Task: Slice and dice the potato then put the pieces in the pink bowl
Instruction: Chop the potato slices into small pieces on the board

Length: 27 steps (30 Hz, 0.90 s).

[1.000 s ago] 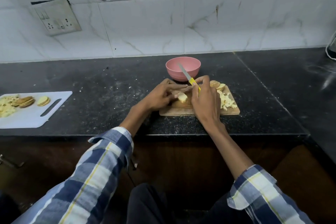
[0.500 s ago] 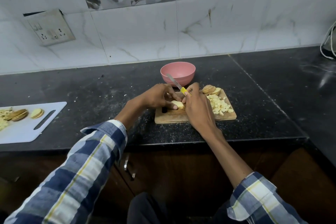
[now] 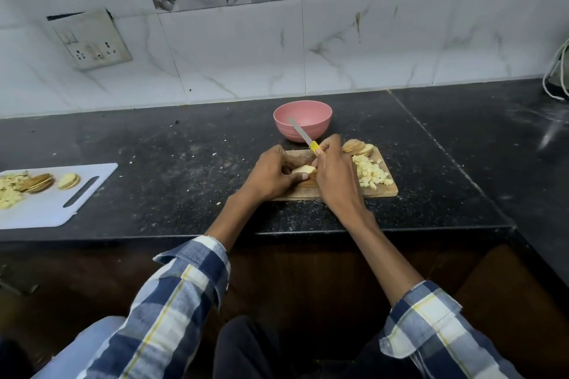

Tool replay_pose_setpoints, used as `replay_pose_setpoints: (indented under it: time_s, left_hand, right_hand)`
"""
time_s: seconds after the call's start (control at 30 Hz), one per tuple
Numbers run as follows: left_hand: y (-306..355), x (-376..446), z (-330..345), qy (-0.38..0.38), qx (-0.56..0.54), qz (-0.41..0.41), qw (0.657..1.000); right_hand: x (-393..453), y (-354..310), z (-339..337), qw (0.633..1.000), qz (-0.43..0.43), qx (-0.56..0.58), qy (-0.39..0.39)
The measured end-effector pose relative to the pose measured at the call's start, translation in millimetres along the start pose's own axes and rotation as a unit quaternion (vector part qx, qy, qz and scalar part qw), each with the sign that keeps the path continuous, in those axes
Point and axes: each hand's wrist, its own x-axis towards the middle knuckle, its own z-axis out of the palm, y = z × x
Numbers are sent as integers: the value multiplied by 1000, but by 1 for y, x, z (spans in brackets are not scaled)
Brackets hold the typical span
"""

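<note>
Head view: pink bowl [image 3: 302, 120] holds no visible pieces. Diced potato [image 3: 372, 175] lies on wooden board [image 3: 381, 192]. Left hand [image 3: 272, 177] pinches potato slice [image 3: 303, 169]; right hand [image 3: 334, 175] grips knife [image 3: 304, 137].

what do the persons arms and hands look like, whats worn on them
Both arms wear a long-sleeved checked shirt in navy, pale blue and white with thin yellow lines. The left sleeve and right sleeve are pushed up, cuffs open, leaving the forearms bare. The left hand and right hand are bare: no gloves, rings or watch visible.
</note>
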Motion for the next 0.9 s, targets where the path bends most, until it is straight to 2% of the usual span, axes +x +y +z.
replay_pose_setpoints:
  time_s: [0.17, 0.27, 0.37, 0.57, 0.9]
  left_hand:
    - [2, -6, 5, 41, -12, -18, 999]
    - [7, -8, 14, 75, -28, -39, 996]
    - [10, -10, 20, 107, -48, -65, 991]
    - [11, -14, 24, 116, -67, -55, 989]
    - [16, -16, 24, 119, -61, -63, 989]
  right_hand:
    - [-4, -13, -10, 1000, 5, -1, 28]
    - [-15, -15, -23, 995, 3, -86, 45]
    - [-30, -17, -36, 984, 0, -176, 16]
    - [-44, -21, -49, 971, -15, -224, -81]
    - [-26, -41, -54, 973, 17, -201, -115]
